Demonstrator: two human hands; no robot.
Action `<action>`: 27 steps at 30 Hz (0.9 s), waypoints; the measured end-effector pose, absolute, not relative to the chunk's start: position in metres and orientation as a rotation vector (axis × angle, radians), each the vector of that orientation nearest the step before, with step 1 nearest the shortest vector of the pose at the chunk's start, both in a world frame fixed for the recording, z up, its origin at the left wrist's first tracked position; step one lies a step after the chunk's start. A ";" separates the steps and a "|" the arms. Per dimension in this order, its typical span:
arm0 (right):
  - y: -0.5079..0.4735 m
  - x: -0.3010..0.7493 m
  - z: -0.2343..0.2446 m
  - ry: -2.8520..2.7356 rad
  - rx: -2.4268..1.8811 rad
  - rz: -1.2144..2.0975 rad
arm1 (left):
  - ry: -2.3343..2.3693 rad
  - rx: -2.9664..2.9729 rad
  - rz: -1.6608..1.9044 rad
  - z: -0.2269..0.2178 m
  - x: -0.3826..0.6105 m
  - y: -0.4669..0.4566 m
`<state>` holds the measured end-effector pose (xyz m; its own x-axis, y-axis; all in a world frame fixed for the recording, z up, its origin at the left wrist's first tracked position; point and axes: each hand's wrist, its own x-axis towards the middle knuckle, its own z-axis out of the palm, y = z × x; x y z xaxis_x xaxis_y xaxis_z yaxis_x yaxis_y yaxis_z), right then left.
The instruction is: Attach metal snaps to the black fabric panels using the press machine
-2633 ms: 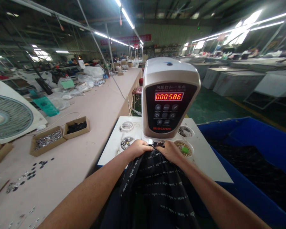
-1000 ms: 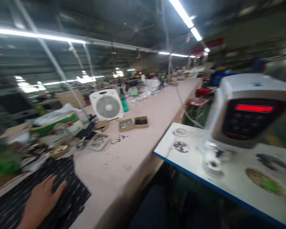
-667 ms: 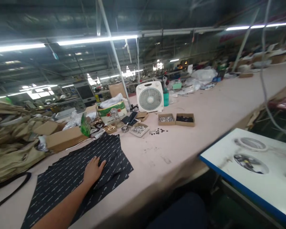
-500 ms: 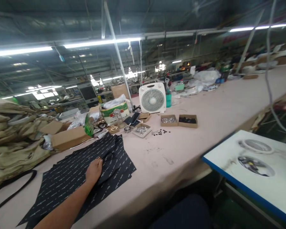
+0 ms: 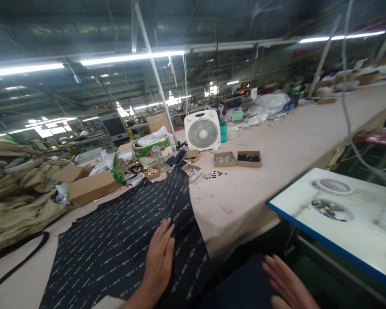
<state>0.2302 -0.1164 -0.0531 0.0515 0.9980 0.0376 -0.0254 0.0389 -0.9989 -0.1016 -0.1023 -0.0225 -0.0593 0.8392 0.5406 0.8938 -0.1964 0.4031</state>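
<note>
Black cloth (image 5: 122, 257) printed with rows of small white lettering lies across the pink table top (image 5: 244, 214) in front of the person. Its long axis runs from the lower left of the view up and to the right, and a narrow corner reaches toward a small tray of metal buttons (image 5: 191, 173). At the table's front edge, the cloth hangs down toward the person's lap.

The left hand (image 5: 158, 266) is the nearer to the cloth. It rests on the cloth palm down, with fingers spread and pointing away from the person, pressing rather than pinching. Most of the cloth lies to its left, and a narrower strip lies to its right. The right hand (image 5: 284, 281) is open with fingers spread, holds nothing, and sits to the right of the cloth beside dark clothing (image 5: 238, 283).

Farther right stands a white work table (image 5: 337, 234) with a blue edge. Beyond the cloth are two cardboard trays of buttons (image 5: 234, 159) and a white fan (image 5: 202, 131). A pile of khaki cloth (image 5: 16, 193) sits at the far left.
</note>
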 end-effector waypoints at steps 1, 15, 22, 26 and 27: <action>-0.111 0.214 -0.042 -1.212 -1.153 1.178 | -1.835 -2.218 -0.967 -0.026 -0.085 -0.110; -0.092 0.218 -0.021 -0.724 -1.095 1.503 | -1.314 -2.419 -0.900 0.041 -0.050 -0.058; -0.101 0.251 -0.032 -0.487 -1.182 1.449 | -1.395 -3.281 -0.275 0.040 -0.015 0.011; -0.112 0.274 -0.022 -0.713 -1.540 0.957 | -1.536 -3.550 -0.315 0.028 0.006 0.013; -0.115 0.277 -0.013 -0.820 -1.643 0.718 | -1.541 -3.576 -0.341 0.027 0.009 0.013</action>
